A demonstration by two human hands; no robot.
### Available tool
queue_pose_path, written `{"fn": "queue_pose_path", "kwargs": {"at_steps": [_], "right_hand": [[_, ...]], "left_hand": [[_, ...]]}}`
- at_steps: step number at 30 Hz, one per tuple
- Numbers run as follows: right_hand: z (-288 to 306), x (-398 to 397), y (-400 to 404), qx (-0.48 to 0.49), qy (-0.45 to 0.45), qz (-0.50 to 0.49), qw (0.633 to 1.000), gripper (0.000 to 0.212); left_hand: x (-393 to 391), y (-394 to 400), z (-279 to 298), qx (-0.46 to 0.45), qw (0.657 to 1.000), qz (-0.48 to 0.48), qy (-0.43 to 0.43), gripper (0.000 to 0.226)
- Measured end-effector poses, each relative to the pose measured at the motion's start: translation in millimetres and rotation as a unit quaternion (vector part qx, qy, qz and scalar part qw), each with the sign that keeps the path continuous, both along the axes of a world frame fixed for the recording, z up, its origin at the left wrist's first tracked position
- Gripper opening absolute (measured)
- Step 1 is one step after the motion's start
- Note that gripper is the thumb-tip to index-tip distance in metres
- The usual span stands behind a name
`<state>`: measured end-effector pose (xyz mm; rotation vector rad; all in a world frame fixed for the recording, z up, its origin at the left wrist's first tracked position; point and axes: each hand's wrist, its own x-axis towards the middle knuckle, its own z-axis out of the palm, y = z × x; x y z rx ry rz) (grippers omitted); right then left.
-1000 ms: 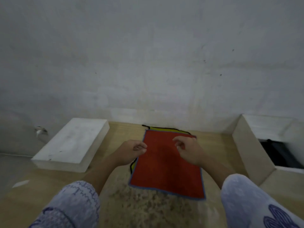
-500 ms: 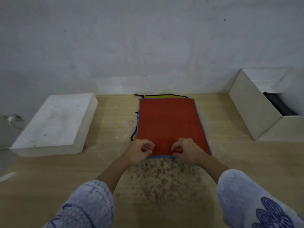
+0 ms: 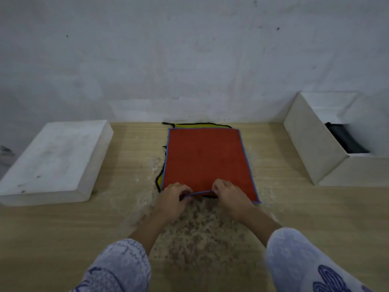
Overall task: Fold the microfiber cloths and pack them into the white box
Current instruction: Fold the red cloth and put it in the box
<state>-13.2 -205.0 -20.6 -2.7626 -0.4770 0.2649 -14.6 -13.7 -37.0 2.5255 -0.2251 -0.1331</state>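
Both hands, left (image 3: 172, 200) and right (image 3: 230, 198), pinch the fuzzy rectangular red cloth's (image 3: 205, 159) blue-trimmed near edge, mid-frame; one yellow cloth (image 3: 160, 180) peeks underneath.

**One head camera, looking forward and down over the bench**

I have a single wide-angle view, worn on the person's head. It faces the wall (image 3: 189, 49) behind the bench (image 3: 63, 239) and tilts down, so the bench's near edge falls below the picture while its far edge, where it meets the wall, runs across the middle. The camera sits close: both sleeves fill the bottom corners. Straight lines bow toward the picture's sides. No second view shares this scene.
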Motion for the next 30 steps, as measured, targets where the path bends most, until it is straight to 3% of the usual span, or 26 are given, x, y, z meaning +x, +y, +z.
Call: {"fn": "queue_pose_path", "kwargs": {"at_steps": [3,6,9,15,17,19,22,24,30], "right_hand": [[8,4,-7,-0.030,-0.018,0.029,0.999,0.032],[11,9,-17,-0.142,-0.006,0.054,0.988,0.043],[14,13,-34,-0.134,-0.004,-0.033,0.990,0.037],[57,30,-55,0.027,-0.065,-0.213,0.975,0.027],[73,32,-53,0.148,-0.062,-0.266,0.950,0.026],[85,28,-46,0.310,-0.033,-0.317,0.896,0.024],[96,19,-30,0.522,0.058,-0.350,0.776,0.026],[98,12,-22,0.571,0.078,-0.344,0.741,0.024],[100,-18,-13,0.599,0.031,-0.322,0.732,0.019]], "left_hand": [[7,-1,11,-0.023,0.999,0.016,-0.035,0.015],[16,0,28,-0.051,0.998,0.009,-0.047,0.017],[25,5,43,-0.049,0.996,0.011,-0.074,0.018],[32,23,70,0.059,0.983,0.076,-0.157,0.019],[32,23,84,0.017,0.983,0.094,-0.159,0.020],[31,22,93,-0.054,0.981,0.105,-0.154,0.018],[23,23,97,-0.213,0.964,0.122,-0.105,0.011],[14,25,95,-0.251,0.958,0.109,-0.091,0.010],[-26,51,96,-0.246,0.963,0.059,-0.098,0.008]]}}
